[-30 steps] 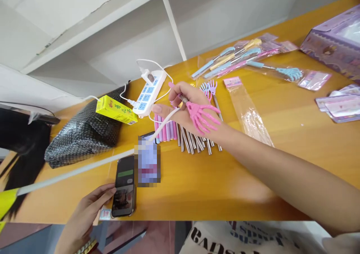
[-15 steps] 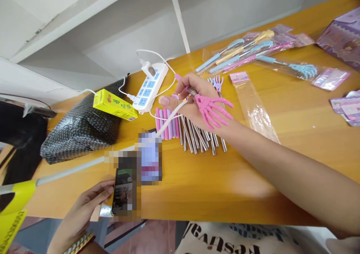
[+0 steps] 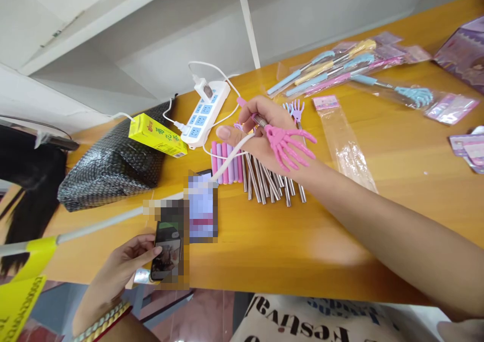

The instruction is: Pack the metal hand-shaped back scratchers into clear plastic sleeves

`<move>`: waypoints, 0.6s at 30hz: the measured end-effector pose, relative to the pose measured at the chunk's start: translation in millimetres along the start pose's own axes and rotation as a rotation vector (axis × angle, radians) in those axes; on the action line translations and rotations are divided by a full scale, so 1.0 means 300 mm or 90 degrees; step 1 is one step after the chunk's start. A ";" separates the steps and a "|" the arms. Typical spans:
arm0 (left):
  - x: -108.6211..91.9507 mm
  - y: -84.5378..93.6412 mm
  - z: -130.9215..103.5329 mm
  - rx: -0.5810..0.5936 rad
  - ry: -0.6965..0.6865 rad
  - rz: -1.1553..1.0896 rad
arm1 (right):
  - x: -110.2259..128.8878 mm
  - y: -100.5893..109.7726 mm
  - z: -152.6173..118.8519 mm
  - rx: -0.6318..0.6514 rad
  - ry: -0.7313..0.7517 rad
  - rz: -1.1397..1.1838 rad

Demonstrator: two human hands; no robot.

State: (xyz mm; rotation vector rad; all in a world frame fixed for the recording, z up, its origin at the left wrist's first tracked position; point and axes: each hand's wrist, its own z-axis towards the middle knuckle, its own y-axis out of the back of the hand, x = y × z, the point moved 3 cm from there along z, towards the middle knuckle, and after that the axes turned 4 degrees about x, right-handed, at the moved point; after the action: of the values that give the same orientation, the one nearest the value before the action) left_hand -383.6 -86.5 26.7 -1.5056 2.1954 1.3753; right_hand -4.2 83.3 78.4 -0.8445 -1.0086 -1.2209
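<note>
My right hand (image 3: 264, 120) is closed around a pink back scratcher (image 3: 289, 143), its hand-shaped head lying over my wrist. A white cable (image 3: 236, 155) runs up to that palm; whether the hand grips it, I cannot tell. At the lower left, my left hand (image 3: 126, 261) holds a dark phone (image 3: 168, 253) by its left side, with the thumb over the screen. A second phone (image 3: 201, 201) with a lit screen lies just beyond it. Under my right hand are metal rods (image 3: 260, 180), pink and purple handles (image 3: 226, 165) and a purple scratcher head (image 3: 298, 110).
A white power strip (image 3: 207, 112), a yellow drink carton (image 3: 157, 136) and a black bubble-wrapped parcel (image 3: 109, 165) sit at the left. Bagged back scratchers (image 3: 321, 74), a clear sleeve (image 3: 344, 140) and a purple box (image 3: 463, 54) lie rightward. A yellow tag (image 3: 22, 301) hangs on the cable.
My left thumb has moved from the phone's edge onto its screen. My right hand keeps the pink back scratcher in nearly the same pose. The whole view has shifted slightly.
</note>
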 end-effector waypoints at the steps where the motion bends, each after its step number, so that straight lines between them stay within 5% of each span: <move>1: 0.000 -0.002 0.001 0.014 -0.008 -0.007 | 0.000 -0.002 0.000 -0.001 0.009 0.008; 18: 0.018 0.032 0.009 0.016 -0.021 -0.058 | 0.000 -0.004 -0.003 0.009 -0.005 0.005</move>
State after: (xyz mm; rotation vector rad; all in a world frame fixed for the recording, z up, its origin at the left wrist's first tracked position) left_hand -394.7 -87.3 27.8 -1.5436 2.0891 1.3302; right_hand -5.4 82.1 78.0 -0.8416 -1.0180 -1.2028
